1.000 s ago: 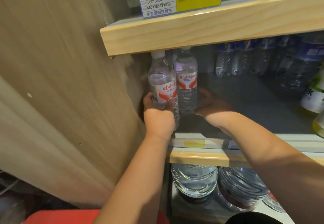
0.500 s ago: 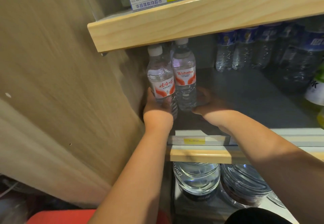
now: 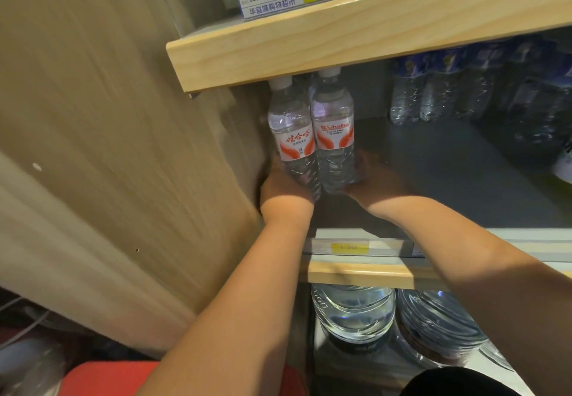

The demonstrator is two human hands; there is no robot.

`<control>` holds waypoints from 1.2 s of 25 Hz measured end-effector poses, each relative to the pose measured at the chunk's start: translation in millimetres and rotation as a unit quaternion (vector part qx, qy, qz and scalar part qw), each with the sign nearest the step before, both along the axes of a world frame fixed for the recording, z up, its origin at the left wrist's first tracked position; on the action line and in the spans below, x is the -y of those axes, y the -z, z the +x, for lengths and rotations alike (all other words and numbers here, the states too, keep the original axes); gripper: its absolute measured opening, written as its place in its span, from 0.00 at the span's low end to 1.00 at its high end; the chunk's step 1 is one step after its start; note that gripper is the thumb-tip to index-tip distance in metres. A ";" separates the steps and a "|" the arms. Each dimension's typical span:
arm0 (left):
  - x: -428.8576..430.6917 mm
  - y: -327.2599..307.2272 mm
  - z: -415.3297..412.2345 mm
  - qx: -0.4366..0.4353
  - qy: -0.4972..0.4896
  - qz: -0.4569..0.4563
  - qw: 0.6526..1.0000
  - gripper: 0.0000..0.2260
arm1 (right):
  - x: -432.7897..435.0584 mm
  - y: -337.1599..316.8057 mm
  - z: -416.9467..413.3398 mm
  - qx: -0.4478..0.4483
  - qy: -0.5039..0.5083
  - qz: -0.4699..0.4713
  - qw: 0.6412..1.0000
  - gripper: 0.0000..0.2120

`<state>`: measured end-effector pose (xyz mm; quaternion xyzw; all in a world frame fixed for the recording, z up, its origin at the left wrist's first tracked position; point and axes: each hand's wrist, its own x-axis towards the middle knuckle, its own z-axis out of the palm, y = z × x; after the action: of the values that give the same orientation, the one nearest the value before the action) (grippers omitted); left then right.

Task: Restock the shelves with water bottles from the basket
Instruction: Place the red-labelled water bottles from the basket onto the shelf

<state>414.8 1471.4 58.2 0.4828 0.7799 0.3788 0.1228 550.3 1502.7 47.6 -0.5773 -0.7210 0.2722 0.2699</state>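
The tall tan wooden side panel (image 3: 108, 148) is the marker. Right of it lies the dark grey shelf floor (image 3: 448, 179). The left hand (image 3: 283, 188) wraps low round the clear plastic bottle with the Chinese-script label (image 3: 292, 135), nearest the panel. The right hand (image 3: 376, 175) cups the base of the clear Wahaha-labelled bottle (image 3: 334, 135), one place further from the panel. The bottles touch and stand near upright. In the last second both have slid slightly deeper into the panel's corner, so placing looks almost done.
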 end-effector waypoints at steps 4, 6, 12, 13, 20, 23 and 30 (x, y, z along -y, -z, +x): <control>-7.9 2.5 0.6 -0.005 -0.010 -0.014 1.000 0.19 | -9.2 7.5 0.3 0.024 0.020 0.010 0.999 0.25; -8.1 3.2 1.3 0.009 -0.009 -0.015 1.000 0.22 | -11.3 8.9 -1.2 0.017 0.034 0.025 0.999 0.23; -13.6 6.0 0.1 0.017 -0.023 0.000 1.000 0.18 | -15.7 5.9 -9.5 0.008 0.033 0.025 0.999 0.17; -12.1 4.8 1.9 0.014 -0.018 0.003 1.000 0.17 | -16.4 7.5 -8.2 0.011 0.028 0.029 0.999 0.18; -2.5 -4.0 8.2 0.064 -0.040 0.017 0.997 0.24 | -1.4 -0.5 6.4 0.140 0.025 0.031 0.989 0.23; 28.5 -14.4 27.1 -0.046 -0.008 -0.019 0.999 0.25 | 22.6 -15.7 26.8 0.253 0.034 0.044 0.966 0.22; 84.3 -15.9 74.7 -0.357 0.220 -0.008 0.908 0.23 | 100.9 -14.9 116.0 0.405 0.084 0.179 0.893 0.28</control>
<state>489.5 1387.1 74.1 0.7443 0.6486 0.1381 -0.0792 666.3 1401.8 62.5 -0.6378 -0.7532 -0.1418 0.0752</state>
